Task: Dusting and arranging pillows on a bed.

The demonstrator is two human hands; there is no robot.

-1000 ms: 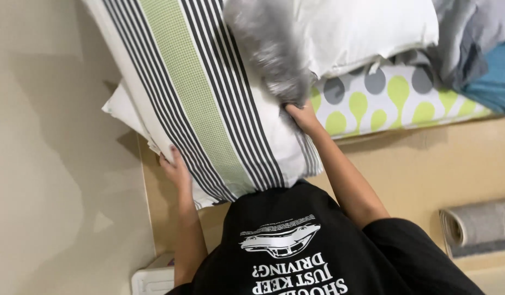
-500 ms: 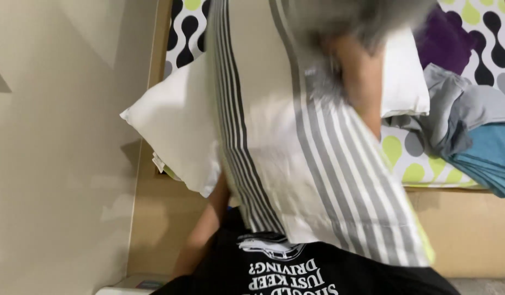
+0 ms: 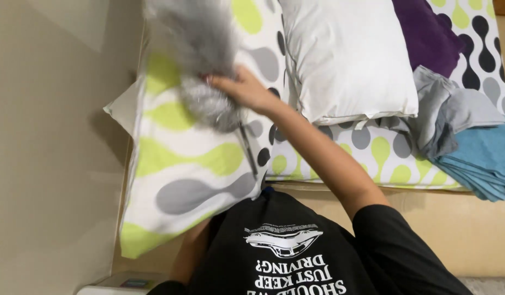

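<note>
A bed (image 3: 482, 33) with a patterned sheet carries a white pillow (image 3: 348, 54), purple cloth (image 3: 427, 33), grey garment (image 3: 449, 112) and folded blue cloth (image 3: 482, 164).

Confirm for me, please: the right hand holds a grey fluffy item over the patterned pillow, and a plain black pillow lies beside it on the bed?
Not quite. The head view shows the pillow beside it is white, not black. The right hand does hold the grey fluffy item over the patterned pillow.

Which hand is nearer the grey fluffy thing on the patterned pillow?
Right. The right hand touches the grey fluffy thing at its edge, over the patterned pillow. The left hand is out of sight; only its forearm shows, below the pillow.
</note>
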